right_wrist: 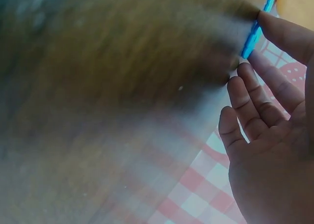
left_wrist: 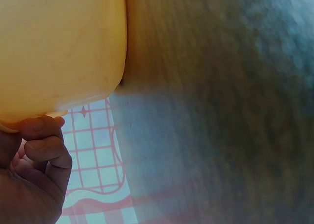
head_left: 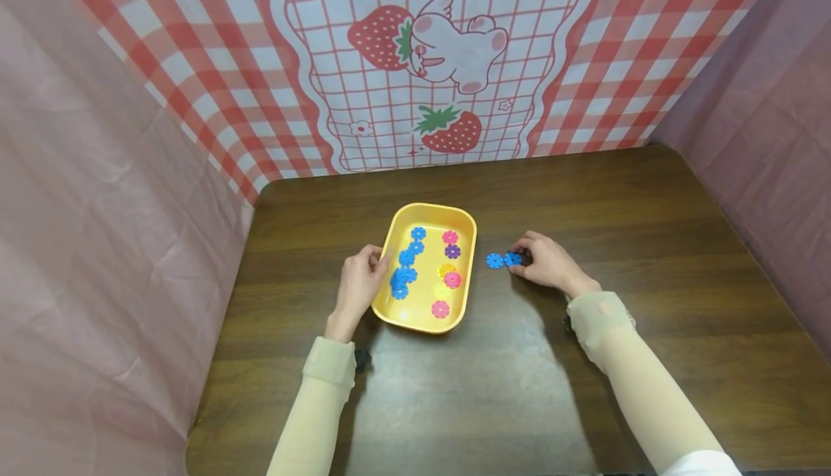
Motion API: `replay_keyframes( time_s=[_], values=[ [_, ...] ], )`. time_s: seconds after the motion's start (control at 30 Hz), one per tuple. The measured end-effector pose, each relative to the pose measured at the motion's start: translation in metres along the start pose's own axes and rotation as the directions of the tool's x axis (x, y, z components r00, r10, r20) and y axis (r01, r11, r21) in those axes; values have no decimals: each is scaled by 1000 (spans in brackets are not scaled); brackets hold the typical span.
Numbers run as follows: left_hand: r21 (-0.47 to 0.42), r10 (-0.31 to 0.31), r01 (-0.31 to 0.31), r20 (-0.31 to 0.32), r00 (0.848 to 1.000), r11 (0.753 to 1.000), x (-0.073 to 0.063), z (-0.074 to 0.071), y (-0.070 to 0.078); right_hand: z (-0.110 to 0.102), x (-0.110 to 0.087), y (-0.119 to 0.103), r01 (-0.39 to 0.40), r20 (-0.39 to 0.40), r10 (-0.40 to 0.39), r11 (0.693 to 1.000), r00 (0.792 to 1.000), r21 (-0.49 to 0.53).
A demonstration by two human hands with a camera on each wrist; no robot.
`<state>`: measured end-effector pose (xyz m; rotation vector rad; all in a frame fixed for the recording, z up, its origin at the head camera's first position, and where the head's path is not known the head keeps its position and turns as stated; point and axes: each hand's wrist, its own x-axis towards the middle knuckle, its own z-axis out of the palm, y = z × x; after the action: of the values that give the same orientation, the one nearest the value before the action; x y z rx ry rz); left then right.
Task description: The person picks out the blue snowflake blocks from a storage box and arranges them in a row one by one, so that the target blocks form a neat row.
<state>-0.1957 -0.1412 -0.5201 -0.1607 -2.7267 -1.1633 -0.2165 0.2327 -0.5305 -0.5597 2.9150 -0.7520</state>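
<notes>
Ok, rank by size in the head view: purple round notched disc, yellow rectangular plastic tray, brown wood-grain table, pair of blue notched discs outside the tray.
1. Brown wood-grain table
2. Yellow plastic tray
3. Blue disc pair
4. Purple disc

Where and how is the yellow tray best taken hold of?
The yellow tray is probably best pinched at its long left rim, coming from the left, where the left hand has its fingers. The raised wall offers an edge to grip, clear of the flower-shaped discs lying inside. The right side seems less handy: there the right hand holds a blue disc.
</notes>
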Motion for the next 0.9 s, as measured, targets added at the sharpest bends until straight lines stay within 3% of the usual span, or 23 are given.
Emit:
replay_keyframes(
  time_s=[0.57,0.9],
  values=[
    [-15,-29,29,24,999,999,-3,-1,2,-3,-1,-1,18,-4,-18,1000,1000,25],
    [-12,-10,10,10,1000,1000,-2,-3,4,-22,3,-10,48,-16,-47,999,999,5]
  ],
)
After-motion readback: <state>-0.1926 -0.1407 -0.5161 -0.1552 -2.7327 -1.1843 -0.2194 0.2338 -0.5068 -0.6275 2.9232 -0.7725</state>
